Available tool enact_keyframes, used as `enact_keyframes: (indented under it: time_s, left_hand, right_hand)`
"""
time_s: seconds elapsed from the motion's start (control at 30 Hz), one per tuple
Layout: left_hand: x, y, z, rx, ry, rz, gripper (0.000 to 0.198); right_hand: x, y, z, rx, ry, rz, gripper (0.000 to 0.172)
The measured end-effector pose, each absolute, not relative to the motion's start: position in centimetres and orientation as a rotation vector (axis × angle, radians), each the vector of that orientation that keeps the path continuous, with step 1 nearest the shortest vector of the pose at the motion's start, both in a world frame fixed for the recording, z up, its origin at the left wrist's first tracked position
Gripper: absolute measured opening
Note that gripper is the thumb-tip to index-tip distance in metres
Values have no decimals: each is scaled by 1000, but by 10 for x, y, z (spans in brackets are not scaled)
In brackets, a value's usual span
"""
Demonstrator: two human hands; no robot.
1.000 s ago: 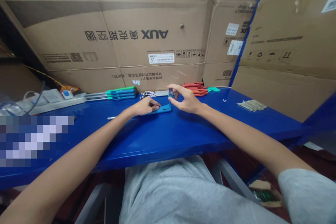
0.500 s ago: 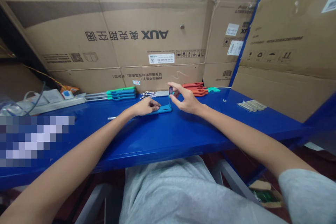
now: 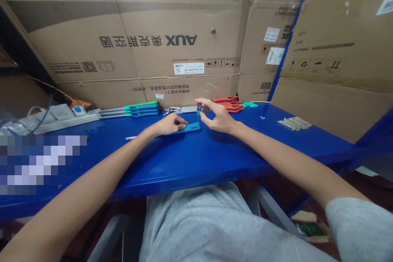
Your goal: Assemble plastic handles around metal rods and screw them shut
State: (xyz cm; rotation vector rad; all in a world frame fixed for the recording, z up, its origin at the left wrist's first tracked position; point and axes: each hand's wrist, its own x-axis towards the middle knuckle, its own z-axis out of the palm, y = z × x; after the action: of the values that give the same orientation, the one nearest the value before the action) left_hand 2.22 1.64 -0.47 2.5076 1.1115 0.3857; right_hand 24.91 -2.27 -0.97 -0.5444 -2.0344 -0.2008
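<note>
Flat on the blue table lies a blue plastic handle (image 3: 192, 127) with a slot near its right end. My left hand (image 3: 170, 124) presses down on it with closed fingers, and a thin metal piece (image 3: 130, 138) sticks out to the left of that hand. My right hand (image 3: 217, 115) pinches a small screwdriver (image 3: 199, 107) with a purple and green grip. The screwdriver stands upright, its shaft meeting the right end of the blue handle. The tip's exact contact is too small to make out.
Blue-and-green handled pieces (image 3: 143, 109) lie at the back left beside a white power strip (image 3: 67, 120). Orange-red handles (image 3: 231, 105), thin metal strips (image 3: 187, 109) and a teal piece (image 3: 250, 104) line the back. Small screws (image 3: 262, 117) and clear packets (image 3: 294, 123) lie right. Cardboard (image 3: 147, 16) walls the table.
The fingers of my right hand have shifted slightly on the screwdriver, and more of its green part shows. My left hand and the blue handle stay in place.
</note>
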Motion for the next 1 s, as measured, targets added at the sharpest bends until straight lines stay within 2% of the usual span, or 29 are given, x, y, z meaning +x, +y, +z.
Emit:
enact_keyframes:
  time_s: [0.17,0.3,0.57,1.0]
  left_hand:
    - [21,16,-5,2516,1090,396,41]
    - [21,15,-4,2534,1086,386,42]
    - [22,15,-5,2503,1105,390,44]
    - [25,16,-7,2470,1101,404,40]
  right_hand:
    - [250,-20,-11,-594,-2023,-213,42]
    - [250,-23,-10,-604,-2027,-224,36]
    - [249,-26,-8,-577,-2021,-165,37]
    - [250,-27,-7,-526,-2009,-253,38]
